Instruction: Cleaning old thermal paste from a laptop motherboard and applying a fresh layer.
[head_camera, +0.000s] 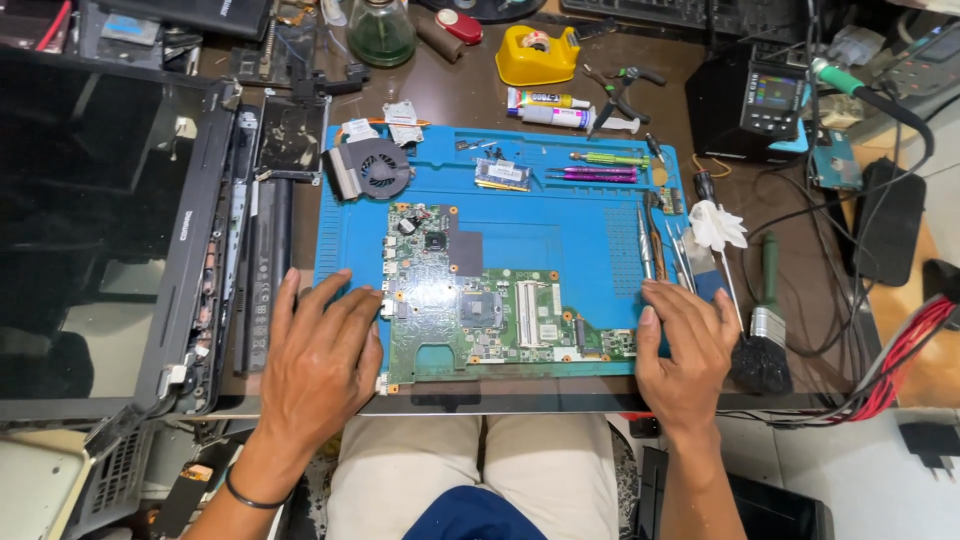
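Observation:
A green laptop circuit board (480, 300) lies flat on a blue work mat (560, 235). My left hand (320, 360) rests palm down, fingers spread, on the mat's left edge, its fingertips touching the board's left side. My right hand (685, 345) lies flat at the board's right end, fingers pointing up toward a row of metal tools (660, 245). Neither hand holds anything.
A cooling fan (370, 168), a memory stick (502, 174) and coloured screwdrivers (600, 172) lie along the mat's top. A dismantled laptop shell with dark screen (100, 230) fills the left. A black brush (762, 345), a yellow tape dispenser (537, 52), a small meter (775, 100) and cables sit right.

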